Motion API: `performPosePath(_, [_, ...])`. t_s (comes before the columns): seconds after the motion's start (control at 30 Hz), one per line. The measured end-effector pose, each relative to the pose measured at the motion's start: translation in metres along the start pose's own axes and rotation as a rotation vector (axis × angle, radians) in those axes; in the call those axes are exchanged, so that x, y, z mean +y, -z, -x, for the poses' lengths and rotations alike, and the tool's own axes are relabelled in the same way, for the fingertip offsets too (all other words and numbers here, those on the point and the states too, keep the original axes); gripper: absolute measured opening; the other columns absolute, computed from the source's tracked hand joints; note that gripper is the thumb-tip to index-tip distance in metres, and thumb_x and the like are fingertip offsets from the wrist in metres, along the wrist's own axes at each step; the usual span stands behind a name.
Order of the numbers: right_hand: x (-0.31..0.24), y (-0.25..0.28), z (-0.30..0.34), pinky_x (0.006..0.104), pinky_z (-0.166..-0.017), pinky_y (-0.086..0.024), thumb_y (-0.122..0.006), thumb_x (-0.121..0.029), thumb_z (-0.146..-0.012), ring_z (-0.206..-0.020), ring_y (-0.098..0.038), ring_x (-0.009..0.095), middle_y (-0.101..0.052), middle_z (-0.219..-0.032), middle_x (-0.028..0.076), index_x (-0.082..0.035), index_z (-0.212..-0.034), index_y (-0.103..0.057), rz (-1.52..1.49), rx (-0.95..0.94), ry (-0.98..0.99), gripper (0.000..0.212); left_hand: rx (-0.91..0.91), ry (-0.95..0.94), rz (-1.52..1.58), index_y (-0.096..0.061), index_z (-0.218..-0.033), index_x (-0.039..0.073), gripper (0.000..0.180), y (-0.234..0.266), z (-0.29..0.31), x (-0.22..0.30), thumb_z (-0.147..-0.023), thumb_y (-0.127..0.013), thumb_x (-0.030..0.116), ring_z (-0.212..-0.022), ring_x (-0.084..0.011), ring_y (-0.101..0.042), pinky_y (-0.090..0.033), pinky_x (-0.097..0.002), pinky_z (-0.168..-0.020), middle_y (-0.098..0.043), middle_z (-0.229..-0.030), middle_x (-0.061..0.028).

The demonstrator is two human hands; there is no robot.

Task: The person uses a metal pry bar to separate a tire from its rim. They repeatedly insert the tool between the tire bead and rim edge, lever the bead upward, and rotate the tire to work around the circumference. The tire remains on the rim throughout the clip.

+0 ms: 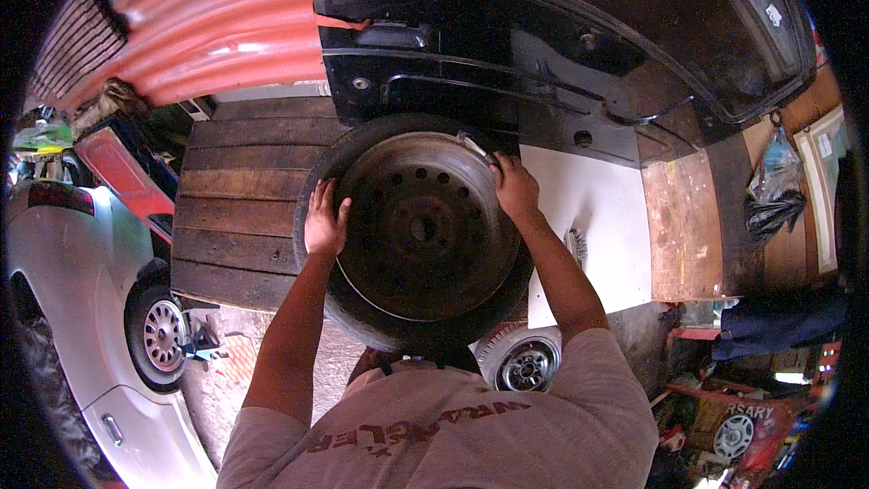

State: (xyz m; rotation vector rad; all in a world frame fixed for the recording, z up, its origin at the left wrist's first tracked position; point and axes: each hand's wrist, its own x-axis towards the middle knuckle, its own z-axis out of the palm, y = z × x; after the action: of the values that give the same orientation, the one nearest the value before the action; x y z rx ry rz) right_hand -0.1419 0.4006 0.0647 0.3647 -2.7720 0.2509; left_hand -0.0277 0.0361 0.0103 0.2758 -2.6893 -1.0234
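A tyre [312, 158] mounted on a dark steel rim [380, 172] is in front of me, over the front edge of a wooden bench [244, 186]. A ring of round holes runs around the rim's centre. My left hand [326, 222] lies on the left side of the tyre, fingers apart and holding nothing. At the upper right of the rim, my right hand [516, 188] grips a slim hand tool [472, 147] with a pale tip, which reaches the rim's edge. Its exact kind is too small to tell.
Behind the wheel stands a large black vehicle panel [434, 32]. A brush-like item [577, 246] lies on the white board [615, 235] at right. Another wheel [525, 367] is below the bench. A silver car [100, 244] stands at left; a plastic bag [777, 186] hangs at right.
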Motion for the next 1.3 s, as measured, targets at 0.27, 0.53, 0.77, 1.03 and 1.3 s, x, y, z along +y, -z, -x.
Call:
performPosePath(0.27, [-0.003,0.003,0.013,0.0477,-0.083,-0.05,-0.056,-0.031,-0.09,-0.089,-0.064,0.032,-0.065,-0.103,0.014,-0.018,-0.124,-0.057,-0.004,-0.062,0.047,0.036,0.016,0.003,0.0,-0.041,-0.138,0.009,0.057,0.002,0.002,0.002,-0.094,-0.048,0.045,-0.134,-0.0404,-0.034,-0.03,-0.0437,-0.11,-0.036,-0.146,-0.0193])
performPosePath(0.53, [0.006,-0.002,0.005,0.0475,-0.066,-0.051,-0.057,-0.044,-0.089,-0.078,-0.065,0.037,-0.067,-0.086,0.016,-0.018,-0.116,-0.057,-0.067,-0.071,-0.074,0.037,0.018,-0.011,-0.002,-0.043,-0.137,0.009,0.057,0.003,0.001,0.005,-0.094,-0.048,0.045,-0.134,-0.0391,-0.034,-0.03,-0.0434,-0.11,-0.038,-0.145,-0.0187])
performPosePath(0.77, [0.008,0.008,-0.013,0.0485,-0.065,-0.05,-0.057,-0.054,-0.086,-0.077,-0.065,0.038,-0.066,-0.081,0.018,-0.014,-0.107,-0.057,0.004,-0.165,-0.014,0.045,0.008,-0.01,-0.004,-0.042,-0.137,0.007,0.058,0.002,-0.001,0.003,-0.094,-0.049,0.044,-0.134,-0.0388,-0.034,-0.029,-0.0429,-0.111,-0.038,-0.145,-0.0185])
performPosePath(1.03, [0.02,0.013,-0.01,0.048,-0.064,-0.05,-0.054,-0.052,-0.088,-0.076,-0.065,0.038,-0.066,-0.08,0.018,-0.013,-0.108,-0.056,0.069,-0.191,-0.018,0.044,0.012,-0.002,0.002,-0.042,-0.137,0.007,0.057,0.004,0.002,0.005,-0.094,-0.05,0.043,-0.135,-0.0383,-0.033,-0.029,-0.0429,-0.111,-0.038,-0.144,-0.018])
performPosePath(1.3, [0.005,0.006,-0.026,0.0479,-0.062,-0.05,-0.055,-0.05,-0.088,-0.072,-0.065,0.037,-0.066,-0.076,0.017,-0.013,-0.106,-0.056,0.075,-0.197,0.031,0.041,0.001,-0.012,-0.007,-0.042,-0.137,0.008,0.056,0.004,-0.001,0.007,-0.094,-0.049,0.043,-0.135,-0.0366,-0.033,-0.028,-0.0427,-0.112,-0.038,-0.144,-0.0178])
